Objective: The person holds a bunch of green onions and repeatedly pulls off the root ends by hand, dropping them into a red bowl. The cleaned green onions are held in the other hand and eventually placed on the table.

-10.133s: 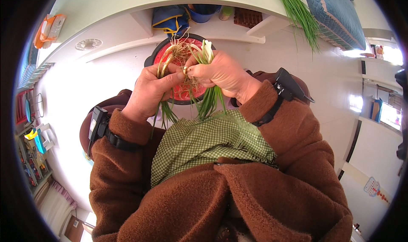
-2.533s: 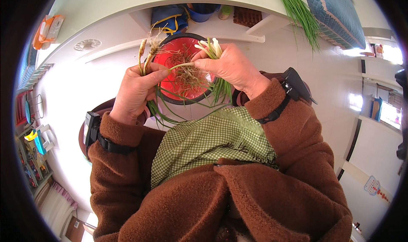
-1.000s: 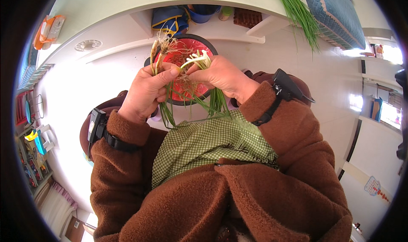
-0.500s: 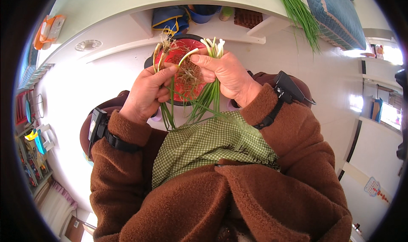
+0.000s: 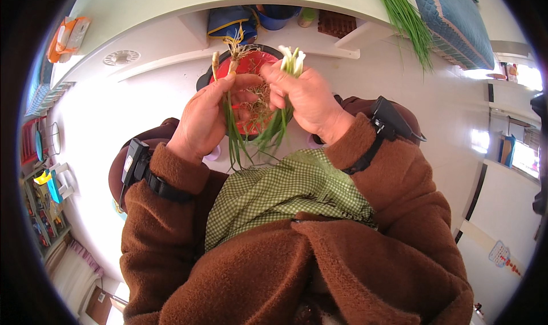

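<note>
My left hand [image 5: 200,115] pinches a few unpeeled scallions [image 5: 233,66] between thumb and fingers. Their brown, stringy roots point up and their green leaves hang below. Closed around a bunch of peeled scallions [image 5: 293,62], my right hand [image 5: 311,101] keeps their clean white ends upward. The green leaves of that bunch trail down under the palm. Beneath both hands stands a dark bin with a red inside [image 5: 264,57], holding tangled root and skin scraps [image 5: 260,109]. The right fingertips are slightly blurred and close to the left fingers.
A pale table [image 5: 171,0] curves across the top, with long green scallion leaves [image 5: 405,22] hanging over its edge. Beside them is a blue quilted bag or cover [image 5: 454,25]. A low shelf holds a blue basin [image 5: 275,18] and a brown crate [image 5: 335,25]. A green checked apron [image 5: 285,194] covers my lap.
The single white-stemmed scallion stretched between my hands now lies in with the right bunch. My left fingers have spread a little while the thumb still presses the unpeeled scallions.
</note>
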A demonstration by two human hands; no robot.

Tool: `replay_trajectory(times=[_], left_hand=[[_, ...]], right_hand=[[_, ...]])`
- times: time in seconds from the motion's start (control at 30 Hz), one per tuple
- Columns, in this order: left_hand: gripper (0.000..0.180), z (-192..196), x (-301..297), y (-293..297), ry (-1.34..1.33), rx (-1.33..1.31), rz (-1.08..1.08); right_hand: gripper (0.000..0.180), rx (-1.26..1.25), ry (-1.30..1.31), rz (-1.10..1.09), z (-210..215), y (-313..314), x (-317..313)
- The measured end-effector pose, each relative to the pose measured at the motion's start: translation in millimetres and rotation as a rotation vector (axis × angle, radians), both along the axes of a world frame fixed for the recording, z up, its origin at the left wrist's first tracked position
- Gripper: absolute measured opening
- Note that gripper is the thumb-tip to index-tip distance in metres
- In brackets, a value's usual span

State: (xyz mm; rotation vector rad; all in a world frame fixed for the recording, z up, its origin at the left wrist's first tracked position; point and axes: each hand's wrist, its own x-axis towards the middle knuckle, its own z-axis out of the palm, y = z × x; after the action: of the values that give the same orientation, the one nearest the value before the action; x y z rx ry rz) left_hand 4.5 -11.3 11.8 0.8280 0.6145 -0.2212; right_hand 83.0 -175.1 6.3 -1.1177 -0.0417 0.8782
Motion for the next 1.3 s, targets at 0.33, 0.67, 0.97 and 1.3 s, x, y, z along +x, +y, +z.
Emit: replay_trajectory(times=[0.33, 0.67, 0.97, 1.3], left_hand=[[0.028, -2.6, -9.4, 10.5, -0.189, 0.211, -0.4], [0.023, 4.7, -11.6, 12.4, -0.133, 0.411, -0.397], [0.022, 6.3, -13.3, 17.3, -0.175, 0.601, -0.391], [0.02, 0.8, -16.3, 23.2, -0.237, 0.759, -0.42]], right_hand=[[0.016, -0.139, -0.533, -0.072, 16.8, -6.5, 7.8], [0.016, -0.262, -0.54, 0.307, 9.1, -15.1, 14.1], [0.013, -0.356, -0.501, 0.292, 19.5, -16.5, 12.0], [0.013, -0.388, -0.492, 0.356, 14.2, -17.8, 10.8]])
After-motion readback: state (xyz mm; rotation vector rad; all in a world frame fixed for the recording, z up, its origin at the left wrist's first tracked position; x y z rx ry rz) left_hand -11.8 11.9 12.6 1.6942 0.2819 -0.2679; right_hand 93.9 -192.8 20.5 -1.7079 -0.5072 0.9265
